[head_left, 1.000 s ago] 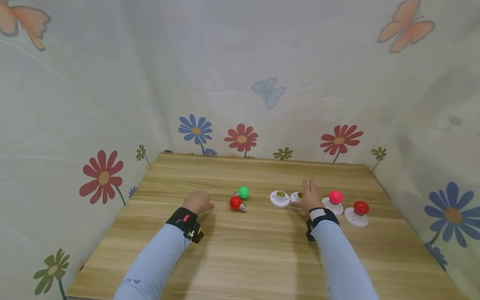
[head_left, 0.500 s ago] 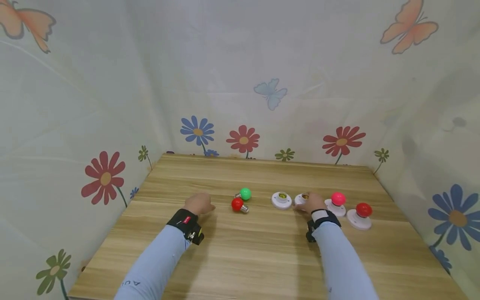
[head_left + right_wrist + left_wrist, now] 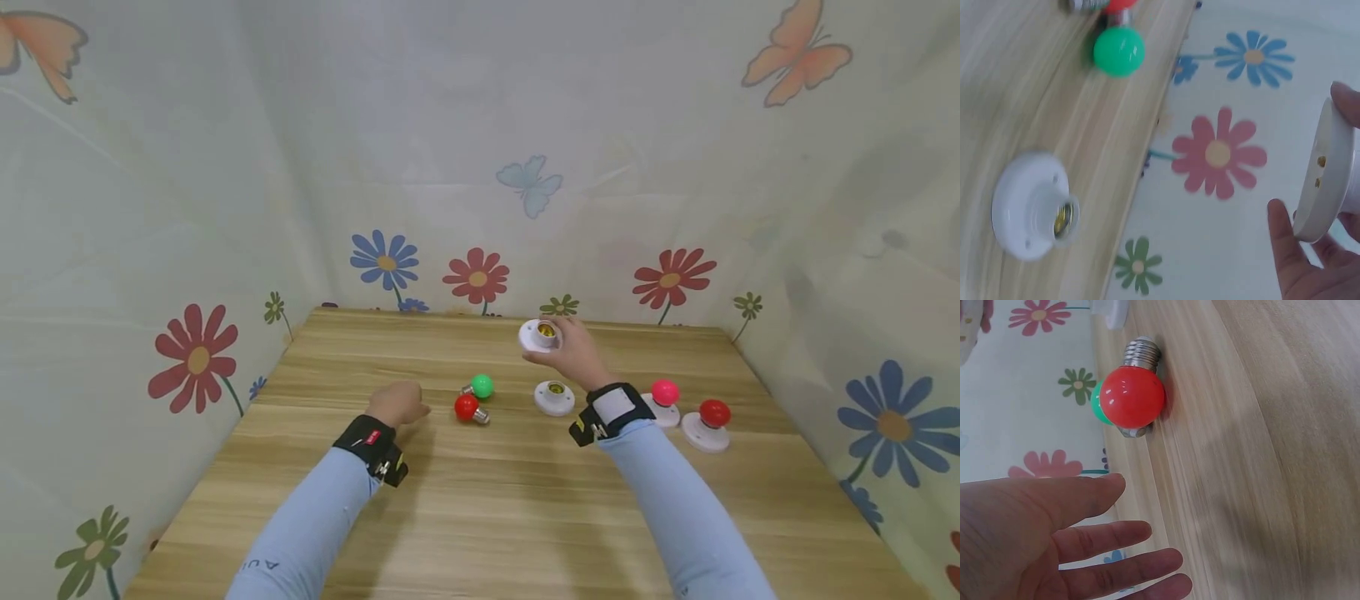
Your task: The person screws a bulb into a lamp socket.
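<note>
My right hand [image 3: 576, 354] grips a white lamp socket [image 3: 531, 336] by its round base, raised above the table with its brass-lined opening showing. The right wrist view shows the edge of this base [image 3: 1319, 187] between thumb and fingers. Below it, a second white socket [image 3: 551, 407] stands on the table without a bulb. My left hand [image 3: 397, 404] holds nothing; in the left wrist view its fingers [image 3: 1116, 572] are loosely extended. A red bulb [image 3: 466, 407] and a green bulb [image 3: 482, 386] lie close together to its right.
On the right stand two sockets with bulbs in them, one a pink bulb [image 3: 665, 392], the other a red bulb [image 3: 715, 412]. The wooden table [image 3: 480, 517] meets a flower-patterned cloth [image 3: 420, 150] at the back and sides.
My right hand has taken hold of the socket left of the pink bulb and lifted it up and leftward. The left hand has stayed put.
</note>
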{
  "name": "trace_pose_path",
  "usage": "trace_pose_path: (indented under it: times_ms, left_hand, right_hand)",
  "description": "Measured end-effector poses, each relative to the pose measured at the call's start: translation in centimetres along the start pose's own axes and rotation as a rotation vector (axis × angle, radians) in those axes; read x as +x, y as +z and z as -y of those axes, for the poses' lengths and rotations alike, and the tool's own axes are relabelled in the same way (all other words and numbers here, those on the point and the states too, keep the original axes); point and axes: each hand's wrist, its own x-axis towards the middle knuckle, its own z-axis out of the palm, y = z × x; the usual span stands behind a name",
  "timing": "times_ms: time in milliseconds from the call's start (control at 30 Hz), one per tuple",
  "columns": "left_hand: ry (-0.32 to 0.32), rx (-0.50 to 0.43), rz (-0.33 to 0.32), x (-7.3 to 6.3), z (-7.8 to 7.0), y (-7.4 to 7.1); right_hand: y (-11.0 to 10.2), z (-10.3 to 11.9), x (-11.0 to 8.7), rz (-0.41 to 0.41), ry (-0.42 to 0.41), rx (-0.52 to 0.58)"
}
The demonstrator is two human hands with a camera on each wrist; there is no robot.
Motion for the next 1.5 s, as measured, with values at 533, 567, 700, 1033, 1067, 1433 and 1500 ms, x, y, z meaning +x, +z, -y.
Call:
trace_pose_path:
  times_ms: [533,567,700,1033,1067,1433,1500]
  left_hand:
    - [-0.024,-0.024,-0.002,0.0,0.4,1.1]
    - [-0.021,-0.019,-0.004,0.1,0.3,1.2]
    - [-0.018,-0.025,0.007,0.3,-0.1,0.9]
    - [0.053,-0.495,-0.446,1.6,-4.3,0.6]
    - [0.042,-0.525,-0.462,1.7,-4.9,1.0]
    - [-0.075,-0.364,-0.323,3.1,-6.7,6.3]
    - [-0.065,-0.382,-0.325,3.4,-6.6,6.8]
  right_hand:
    - [7.7,-3.0,-2.4,0.209,-0.058,0.129]
    - [8.0,-3.3,-2.5,0.203,-0.060,0.126]
    - [8.3,-3.8,-2.6,0.195,-0.071,0.114]
    - [7.9,-3.6,-2.7,0.182,-0.080,0.098]
    - [7.9,-3.6,-2.7,0.182,-0.078,0.097]
    - [7.7,-3.1,-3.5,0.191,-0.093,0.092]
    - [7.6,-3.0,-3.6,0.188,-0.098,0.090]
